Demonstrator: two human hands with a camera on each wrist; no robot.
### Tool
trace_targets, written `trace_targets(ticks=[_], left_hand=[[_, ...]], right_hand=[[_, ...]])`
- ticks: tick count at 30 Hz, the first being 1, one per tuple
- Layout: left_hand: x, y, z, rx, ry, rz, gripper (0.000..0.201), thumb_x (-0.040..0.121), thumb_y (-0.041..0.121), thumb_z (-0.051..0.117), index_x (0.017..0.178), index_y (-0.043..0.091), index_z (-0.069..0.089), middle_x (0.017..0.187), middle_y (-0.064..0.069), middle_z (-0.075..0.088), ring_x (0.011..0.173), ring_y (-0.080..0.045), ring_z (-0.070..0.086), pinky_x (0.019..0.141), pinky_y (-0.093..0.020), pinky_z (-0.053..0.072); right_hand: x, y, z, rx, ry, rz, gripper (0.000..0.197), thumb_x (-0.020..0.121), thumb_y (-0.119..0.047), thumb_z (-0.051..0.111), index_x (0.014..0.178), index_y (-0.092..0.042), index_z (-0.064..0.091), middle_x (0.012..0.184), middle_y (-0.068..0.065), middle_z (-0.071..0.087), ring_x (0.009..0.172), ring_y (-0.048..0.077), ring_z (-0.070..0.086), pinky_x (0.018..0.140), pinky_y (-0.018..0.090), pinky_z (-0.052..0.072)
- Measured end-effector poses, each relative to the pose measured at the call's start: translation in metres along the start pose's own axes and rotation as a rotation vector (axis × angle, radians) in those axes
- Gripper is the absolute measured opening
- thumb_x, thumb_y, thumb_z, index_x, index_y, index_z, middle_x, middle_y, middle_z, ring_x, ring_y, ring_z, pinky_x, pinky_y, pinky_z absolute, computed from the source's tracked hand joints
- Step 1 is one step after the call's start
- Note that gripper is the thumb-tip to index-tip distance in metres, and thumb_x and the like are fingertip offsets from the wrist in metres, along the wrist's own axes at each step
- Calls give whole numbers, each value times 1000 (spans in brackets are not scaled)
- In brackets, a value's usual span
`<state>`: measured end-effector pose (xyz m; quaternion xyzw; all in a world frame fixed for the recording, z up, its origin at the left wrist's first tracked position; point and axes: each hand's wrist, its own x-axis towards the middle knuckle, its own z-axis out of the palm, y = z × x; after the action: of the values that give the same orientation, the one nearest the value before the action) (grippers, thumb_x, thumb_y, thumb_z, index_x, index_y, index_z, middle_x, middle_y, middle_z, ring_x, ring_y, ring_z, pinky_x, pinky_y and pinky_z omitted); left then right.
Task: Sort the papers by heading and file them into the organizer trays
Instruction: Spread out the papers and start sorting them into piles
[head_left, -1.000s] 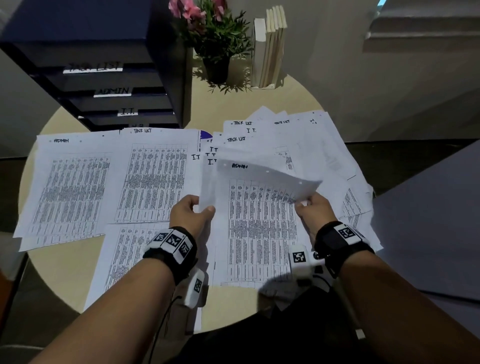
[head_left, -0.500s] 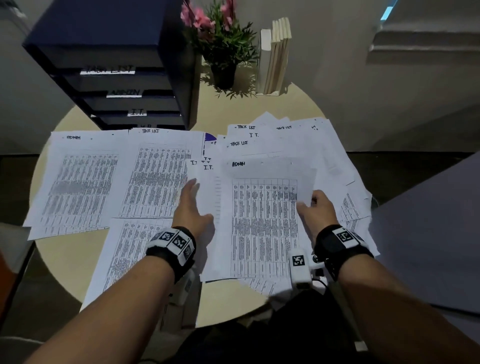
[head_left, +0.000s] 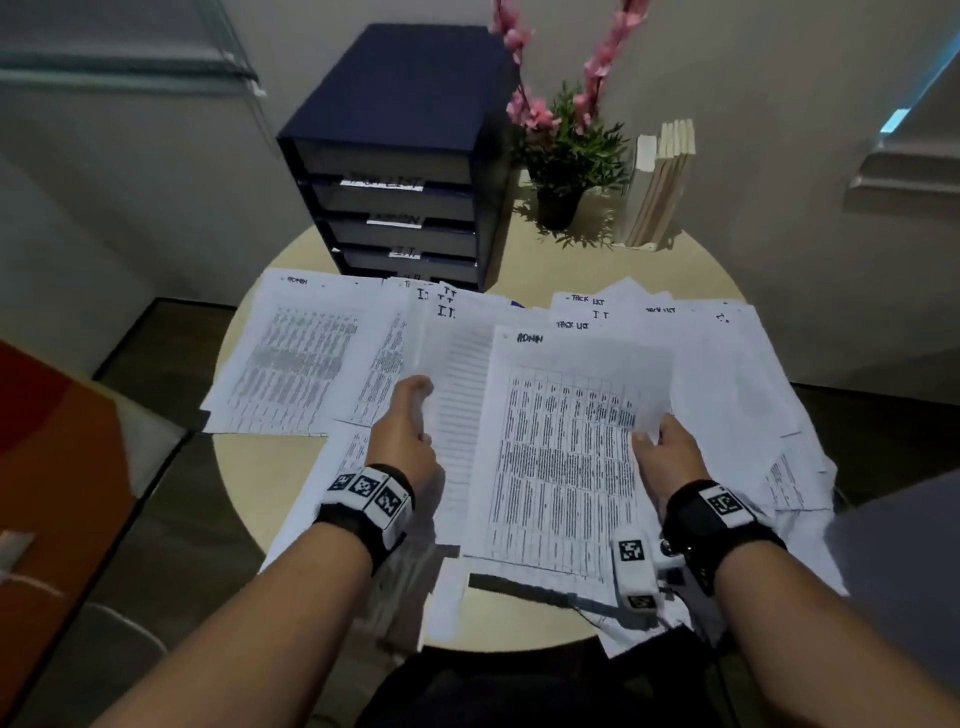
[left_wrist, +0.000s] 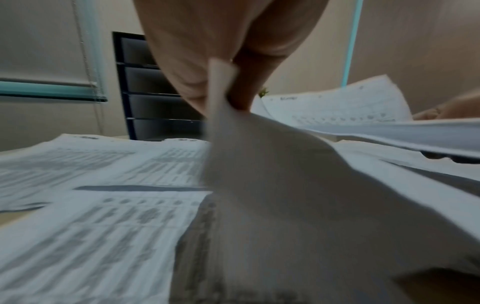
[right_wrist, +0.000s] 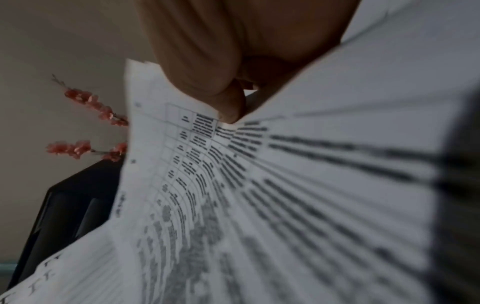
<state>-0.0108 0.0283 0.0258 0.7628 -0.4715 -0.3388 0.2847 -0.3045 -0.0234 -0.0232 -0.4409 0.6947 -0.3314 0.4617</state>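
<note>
The left hand (head_left: 402, 439) pinches the left edge of a bundle of sheets (head_left: 457, 415) between thumb and fingers; the left wrist view shows that edge (left_wrist: 221, 86) curled up and nipped in the fingertips (left_wrist: 241, 98), with the paper sagging away below. The sheets in this bundle fan out at the top, each headed "I.T.", and lie partly over the papers to the left. The right hand (head_left: 667, 457) grips the right edge of an ADMIN sheet (head_left: 566, 452), thumb on top and fingers underneath; the right wrist view shows the thumb (right_wrist: 228, 107) pressing the printed table where the page (right_wrist: 259, 185) buckles upward. This sheet sits on top of the bundle, its near edge lifted off the table (head_left: 249, 478) with a shadow under it. More papers cover most of the round table: an ADMIN pile (head_left: 296, 358) at far left, another pile beside it half hidden under the I.T. bundle, a sheet (head_left: 343, 467) under the left wrist, and a loose spread (head_left: 727, 374) to the right with "TASK LIST" and "I.T." headings showing at the back. The organizer (head_left: 400, 161), dark blue with stacked trays, stands at the back of the table just beyond the papers; its labels are blurred, though "I.T." can be read on a lower tray. Right of it stand a potted plant (head_left: 563, 161) with pink flowers and a few upright books (head_left: 660, 187).
</note>
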Motion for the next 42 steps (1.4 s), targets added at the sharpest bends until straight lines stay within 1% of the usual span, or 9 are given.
trace_targets(ticks=[3,6,13,20,25,30,34,39,42], left_hand=[[1,-20,-30,-60,51,-32,99,85,-20,39,154,42,4,133,8,41,94,-18,58,82,-27,44],[7,-48,-63,-48,119,-93,100,88,-19,43,155,40,-2,136,-9,47,102,-24,56,86,-26,40],[39,-133,-157,9,227,-254,64,87,-9,42,145,16,36,127,-20,57,110,-33,55,90,-35,42],[68,-196,-215,135,188,-430,61,78,-20,49,128,13,39,111,-20,56,93,-32,51,86,-54,54],[83,-218,-214,199,96,-447,57,82,-17,50,131,10,40,109,-19,54,98,-36,54,82,-46,51],[97,-225,-210,81,71,-419,52,88,3,59,137,18,46,126,-14,61,112,-37,57,93,-45,49],[104,-228,-214,107,90,-334,56,88,3,65,139,15,46,127,-16,62,114,-35,58,94,-42,47],[111,-220,-216,164,57,-326,76,88,-2,61,152,22,30,141,-17,51,124,-38,51,101,-44,43],[108,-214,-211,263,97,-301,76,85,6,67,151,24,32,147,-15,32,127,-40,45,108,-45,37]], right_hand=[[-9,-5,34,38,-61,58,29,99,-17,52,128,-17,58,123,2,64,115,24,58,104,40,43],[-16,-11,67,39,-98,77,31,99,-27,54,129,-25,57,134,1,60,122,25,56,108,51,41],[-30,-27,128,-35,-28,98,35,100,-9,50,135,-12,54,131,7,60,116,24,55,104,40,41],[-33,-29,141,-55,183,145,25,98,-4,50,121,-1,58,97,11,58,73,19,51,55,21,33],[-39,-30,150,-54,207,157,23,97,-5,51,119,-4,58,97,10,60,70,14,51,58,21,37],[-42,-36,170,-35,193,151,24,96,-5,50,118,-10,58,108,6,61,97,19,55,83,28,41],[-29,-35,155,-25,284,172,11,81,-25,53,79,-34,46,77,-9,43,77,14,47,69,26,35],[-28,-53,124,-38,408,108,13,88,-11,54,95,-18,62,90,11,63,83,26,60,80,37,50],[-35,-57,133,43,352,149,18,92,-5,51,86,-20,58,77,6,60,67,21,59,65,32,52]])
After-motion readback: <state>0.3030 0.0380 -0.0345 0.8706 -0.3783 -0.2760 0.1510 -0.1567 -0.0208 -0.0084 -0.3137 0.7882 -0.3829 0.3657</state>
